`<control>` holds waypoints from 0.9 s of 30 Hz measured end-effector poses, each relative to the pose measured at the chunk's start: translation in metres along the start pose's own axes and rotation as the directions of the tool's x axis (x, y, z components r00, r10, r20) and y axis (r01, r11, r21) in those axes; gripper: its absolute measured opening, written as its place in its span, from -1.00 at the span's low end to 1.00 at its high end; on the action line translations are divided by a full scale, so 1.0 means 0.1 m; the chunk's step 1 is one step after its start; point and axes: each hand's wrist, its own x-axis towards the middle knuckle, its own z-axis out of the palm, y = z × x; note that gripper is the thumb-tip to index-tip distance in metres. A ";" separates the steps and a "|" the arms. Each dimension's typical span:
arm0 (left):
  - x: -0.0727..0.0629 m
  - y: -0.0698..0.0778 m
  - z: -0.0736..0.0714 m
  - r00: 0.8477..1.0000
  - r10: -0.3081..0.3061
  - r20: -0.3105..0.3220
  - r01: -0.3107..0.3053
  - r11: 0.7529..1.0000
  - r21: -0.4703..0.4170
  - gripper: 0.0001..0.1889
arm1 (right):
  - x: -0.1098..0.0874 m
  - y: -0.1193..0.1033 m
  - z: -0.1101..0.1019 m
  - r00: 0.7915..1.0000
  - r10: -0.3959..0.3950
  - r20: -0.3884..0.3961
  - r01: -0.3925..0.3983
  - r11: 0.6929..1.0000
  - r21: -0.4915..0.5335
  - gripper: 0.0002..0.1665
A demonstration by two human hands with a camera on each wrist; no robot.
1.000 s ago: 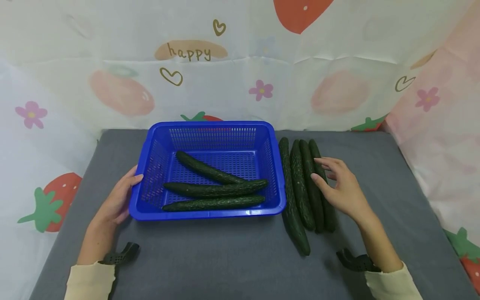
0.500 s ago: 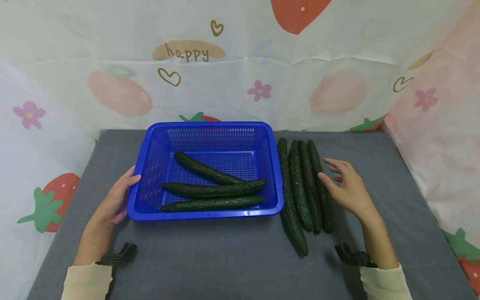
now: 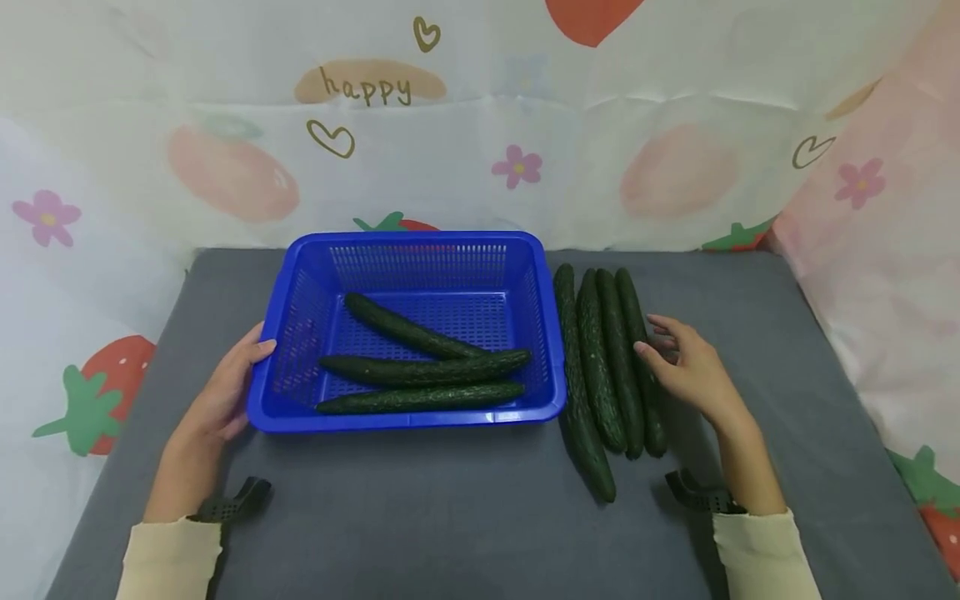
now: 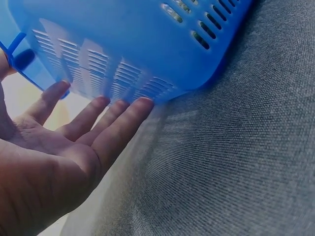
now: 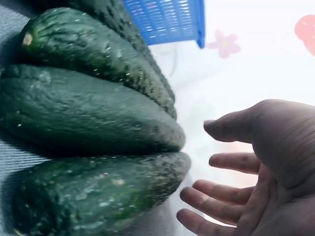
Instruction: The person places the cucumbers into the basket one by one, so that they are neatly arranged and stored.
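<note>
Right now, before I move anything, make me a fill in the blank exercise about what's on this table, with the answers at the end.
1. Inside the blue basket lie ____ cucumbers.
2. The row of cucumbers to the right of the basket numbers ____.
3. The grip touching the basket is the person's ____ one.
4. The word printed on the backdrop is ____.

Missing words: three; four; left; happy.

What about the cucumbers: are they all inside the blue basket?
No, the head view shows three cucumbers inside the blue basket, while four other cucumbers lie outside it on the grey cloth.
</note>
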 end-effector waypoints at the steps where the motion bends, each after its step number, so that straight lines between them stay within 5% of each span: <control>1: 0.00 0.00 0.00 1.000 0.000 0.001 0.000 1.000 -0.002 -0.53 | 0.01 0.00 0.00 1.000 -0.002 0.009 0.002 1.000 -0.010 -0.20; 18: 0.00 0.01 -0.02 1.000 0.014 0.020 -0.016 0.997 0.081 -0.50 | 0.06 0.07 0.09 0.998 0.033 0.061 -0.026 0.993 -0.115 -0.20; 27: 0.04 0.01 -0.03 0.999 0.014 0.030 -0.016 0.999 0.052 -0.52 | 0.00 0.10 0.07 0.989 0.131 0.073 -0.121 0.983 -0.135 -0.26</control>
